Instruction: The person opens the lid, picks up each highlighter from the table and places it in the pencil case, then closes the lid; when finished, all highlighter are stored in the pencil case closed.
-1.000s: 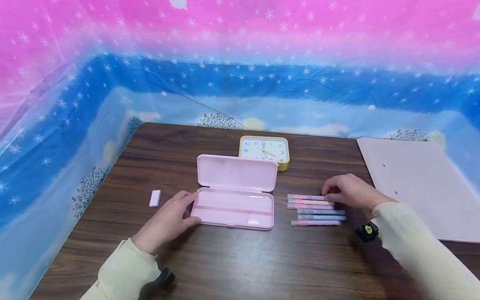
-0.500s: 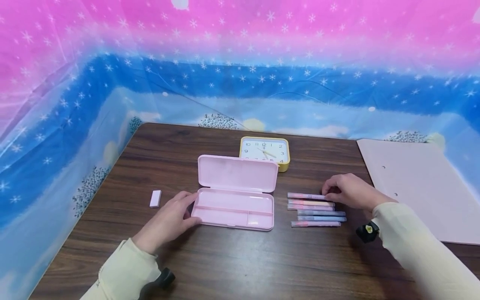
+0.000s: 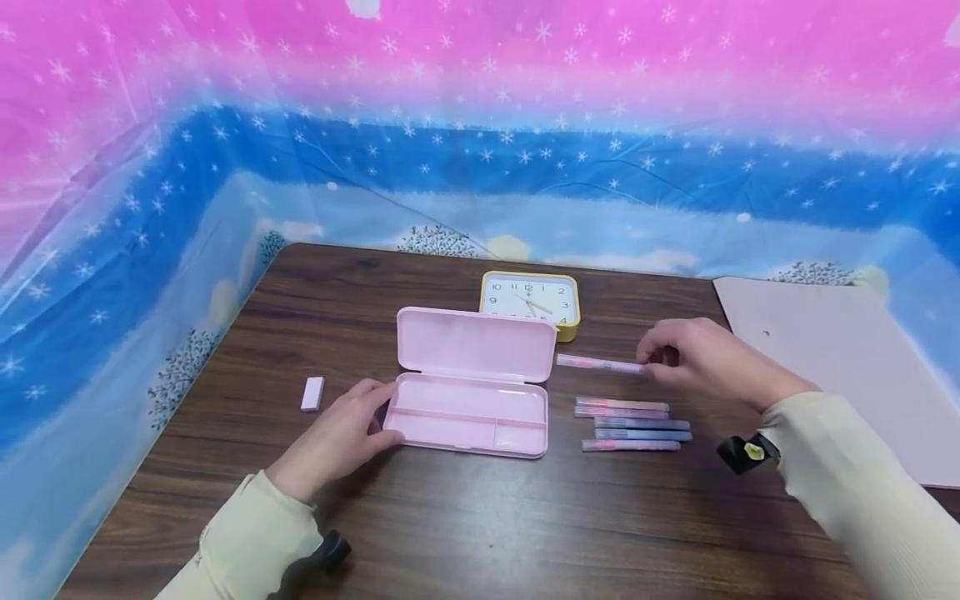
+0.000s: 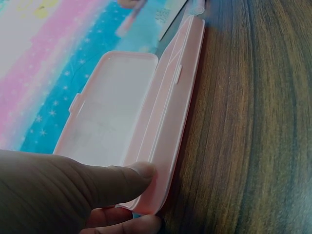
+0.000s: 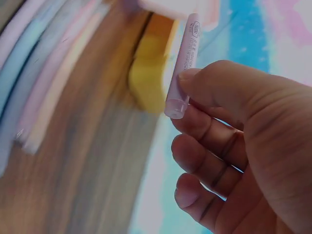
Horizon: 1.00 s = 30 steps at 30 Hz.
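While the right hand [image 3: 693, 358] pinches one end of it, the pen [image 3: 600, 364] points left, with its other end near the open lid [image 3: 476, 346] of the pink case [image 3: 447, 398]. The pen is light purple and pink, and it looks to be up off the table [image 3: 480, 533]. Thumb and first finger press on it, and the right wrist view shows small print on its side; the other fingers bend loosely below. The case sits on the table, and its lid leans back. Inside are one long part at the back, and a long one and a small one in front. The left hand [image 3: 337, 437] grips the left end of the case, thumb at the near corner and a finger at the far one. On the right of the case, five more pens [image 3: 642, 436] lie side by side: peach, pinkish purple, grey, blue, and a purple one at the near side. Behind the lid is a yellow clock [image 3: 528, 298], partly hidden by it. A white block [image 3: 312, 394] lies left of the case, near the left hand. A pale pink sheet [image 3: 832, 358] lies at the far right, past the right hand. Around the table hangs a pink and blue cloth [image 3: 480, 158] with white snowflakes.
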Tool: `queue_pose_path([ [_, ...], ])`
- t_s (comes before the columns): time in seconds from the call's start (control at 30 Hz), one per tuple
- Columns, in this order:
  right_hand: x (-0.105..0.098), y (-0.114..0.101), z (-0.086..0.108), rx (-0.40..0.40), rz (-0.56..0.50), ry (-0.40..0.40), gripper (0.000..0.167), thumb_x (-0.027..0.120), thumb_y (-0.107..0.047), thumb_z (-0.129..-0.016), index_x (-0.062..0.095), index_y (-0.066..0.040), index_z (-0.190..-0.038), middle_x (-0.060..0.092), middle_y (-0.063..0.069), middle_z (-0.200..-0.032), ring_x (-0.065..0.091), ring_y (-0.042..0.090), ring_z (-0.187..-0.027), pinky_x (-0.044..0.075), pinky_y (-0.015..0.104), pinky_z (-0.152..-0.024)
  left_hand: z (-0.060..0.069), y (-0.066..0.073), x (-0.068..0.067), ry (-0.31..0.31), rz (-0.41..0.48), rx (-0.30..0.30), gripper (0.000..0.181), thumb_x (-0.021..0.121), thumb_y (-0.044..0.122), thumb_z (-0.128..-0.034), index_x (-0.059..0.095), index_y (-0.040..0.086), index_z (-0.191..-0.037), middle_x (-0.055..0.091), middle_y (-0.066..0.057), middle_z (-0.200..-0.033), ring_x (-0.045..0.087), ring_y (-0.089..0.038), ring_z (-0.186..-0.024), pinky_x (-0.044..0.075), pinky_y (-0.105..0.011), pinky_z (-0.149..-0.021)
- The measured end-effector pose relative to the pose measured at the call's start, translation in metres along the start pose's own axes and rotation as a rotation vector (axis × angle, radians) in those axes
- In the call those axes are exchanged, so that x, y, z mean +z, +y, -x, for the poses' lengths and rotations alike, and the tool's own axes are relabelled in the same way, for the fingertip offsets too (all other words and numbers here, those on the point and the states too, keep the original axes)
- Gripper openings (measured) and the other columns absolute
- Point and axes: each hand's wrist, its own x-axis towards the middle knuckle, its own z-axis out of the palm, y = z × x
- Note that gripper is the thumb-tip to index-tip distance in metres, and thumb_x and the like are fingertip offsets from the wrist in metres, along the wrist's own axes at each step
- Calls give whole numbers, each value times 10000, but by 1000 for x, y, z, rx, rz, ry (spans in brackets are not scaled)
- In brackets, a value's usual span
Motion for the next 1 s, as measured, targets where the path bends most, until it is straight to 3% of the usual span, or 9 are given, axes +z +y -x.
queue_pose_path([
  [0.2,-1,-31,-18,2,-67,-21,105,681,-95,-885,694,-194,-921,631,-100,-812,547,49,-691,481,237,-636,0,-1,1,-12,1,-21,654,780,198,-849,505,11,-1412,579,-131,-1214,571,-168,-825,518,-316,-710],
  [0.43,27,-54,-43,-30,-251,-31,61,673,-98,-889,688,-145,-924,646,-79,-790,572,61,-682,500,244,-628,1,-2,2,-10,5,-23,660,777,199,-853,497,15,-1421,579,-128,-1204,573,-172,-828,522,-316,-713],
  [0.63,60,-67,-60,47,-398,-8,43,705,-148,-887,707,-134,-928,661,-53,-807,572,82,-714,500,239,-659,-1,-3,3,-15,4,-18,663,776,201,-856,492,12,-1424,573,-125,-1208,572,-168,-834,517,-316,-727],
  [0.77,81,-73,-66,109,-507,-3,38,699,-114,-882,709,-103,-916,660,-15,-767,576,89,-656,513,240,-593,-1,-3,3,-15,10,-7,667,779,203,-853,492,7,-1423,575,-127,-1205,572,-168,-833,520,-311,-728],
  [1.0,102,-85,-68,95,-444,2,20,726,-121,-852,721,-107,-867,665,-50,-767,565,57,-706,495,214,-681,-1,-3,2,-16,9,-22,668,775,201,-856,487,11,-1428,568,-121,-1206,559,-170,-837,509,-306,-726],
])
